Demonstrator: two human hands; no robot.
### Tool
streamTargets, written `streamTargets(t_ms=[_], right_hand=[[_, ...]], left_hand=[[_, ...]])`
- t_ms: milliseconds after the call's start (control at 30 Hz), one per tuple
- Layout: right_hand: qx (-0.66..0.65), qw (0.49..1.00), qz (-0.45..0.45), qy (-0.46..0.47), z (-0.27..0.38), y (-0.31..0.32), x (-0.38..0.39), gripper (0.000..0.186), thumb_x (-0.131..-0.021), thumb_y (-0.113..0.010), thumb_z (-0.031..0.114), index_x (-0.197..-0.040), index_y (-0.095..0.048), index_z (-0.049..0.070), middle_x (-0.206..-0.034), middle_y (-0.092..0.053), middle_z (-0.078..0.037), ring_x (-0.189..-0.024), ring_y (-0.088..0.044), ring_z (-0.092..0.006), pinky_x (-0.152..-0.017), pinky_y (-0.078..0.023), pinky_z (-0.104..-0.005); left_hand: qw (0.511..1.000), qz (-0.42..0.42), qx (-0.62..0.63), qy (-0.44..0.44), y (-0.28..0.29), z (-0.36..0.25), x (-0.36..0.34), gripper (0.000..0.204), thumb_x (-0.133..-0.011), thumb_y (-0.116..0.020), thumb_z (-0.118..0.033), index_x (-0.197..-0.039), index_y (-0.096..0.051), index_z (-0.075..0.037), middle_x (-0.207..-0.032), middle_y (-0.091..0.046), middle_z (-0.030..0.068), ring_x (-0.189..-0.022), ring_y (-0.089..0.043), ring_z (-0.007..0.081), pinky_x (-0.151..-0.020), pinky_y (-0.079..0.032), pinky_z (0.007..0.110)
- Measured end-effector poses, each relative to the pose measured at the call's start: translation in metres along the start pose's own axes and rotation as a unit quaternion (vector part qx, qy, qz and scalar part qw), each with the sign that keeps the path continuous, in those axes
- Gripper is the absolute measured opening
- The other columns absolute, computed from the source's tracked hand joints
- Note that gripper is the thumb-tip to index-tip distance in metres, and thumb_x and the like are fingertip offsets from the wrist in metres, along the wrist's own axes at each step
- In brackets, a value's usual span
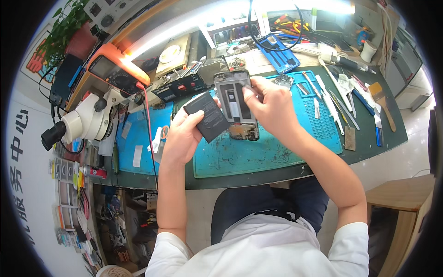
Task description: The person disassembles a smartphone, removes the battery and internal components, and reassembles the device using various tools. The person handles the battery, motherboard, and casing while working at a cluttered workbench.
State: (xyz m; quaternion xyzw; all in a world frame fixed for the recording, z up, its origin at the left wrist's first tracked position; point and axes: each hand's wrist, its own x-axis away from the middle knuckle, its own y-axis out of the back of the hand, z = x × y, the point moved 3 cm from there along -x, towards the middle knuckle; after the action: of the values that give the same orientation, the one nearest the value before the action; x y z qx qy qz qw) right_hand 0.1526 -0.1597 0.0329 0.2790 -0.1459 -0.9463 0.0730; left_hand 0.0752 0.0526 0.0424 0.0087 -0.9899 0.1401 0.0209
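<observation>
Over the worktop (391, 131), behind its front edge, your left hand (184, 128) pinches a battery (211, 121), likely light but puncture-prone: hold its rims; your right hand (275, 105) pinches the opened phone (233, 99).

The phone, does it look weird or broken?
Yes: the phone is open with its insides bare, and a flat black block, probably a battery, is in the left hand. Whether the phone is broken, I can't tell.

white wall (37, 177), pale floor (369, 168), glowing strip light (164, 34)
</observation>
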Motion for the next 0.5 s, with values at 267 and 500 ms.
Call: streamTargets(t_ms=[267,500], right_hand=[[0.109,0.975,0.174,-0.090,-0.021,0.031,-0.007,0.027,-0.101,-0.065,0.025,-0.116,-0.068,0.002,-0.095,-0.074,-0.022,-0.093,-0.072,-0.0393,-0.084,-0.055,-0.0470],[0.175,0.953,0.247,0.024,-0.045,0.027,0.014,0.027,-0.095,-0.073,0.027,-0.102,-0.077,0.001,-0.094,-0.075,-0.016,-0.085,-0.072,-0.0326,-0.081,-0.056,-0.0432]], left_hand=[[0.990,0.052,0.118,0.054,0.002,0.015,0.011,0.049,-0.103,-0.059,-0.004,-0.149,-0.047,0.009,-0.149,-0.057,0.0251,-0.139,-0.059,0.0337,-0.113,-0.052,0.050],[0.995,0.064,0.068,0.028,-0.003,0.025,0.020,0.064,-0.093,-0.066,0.004,-0.153,-0.042,0.007,-0.155,-0.052,0.0234,-0.144,-0.053,0.0330,-0.117,-0.048,0.049]])
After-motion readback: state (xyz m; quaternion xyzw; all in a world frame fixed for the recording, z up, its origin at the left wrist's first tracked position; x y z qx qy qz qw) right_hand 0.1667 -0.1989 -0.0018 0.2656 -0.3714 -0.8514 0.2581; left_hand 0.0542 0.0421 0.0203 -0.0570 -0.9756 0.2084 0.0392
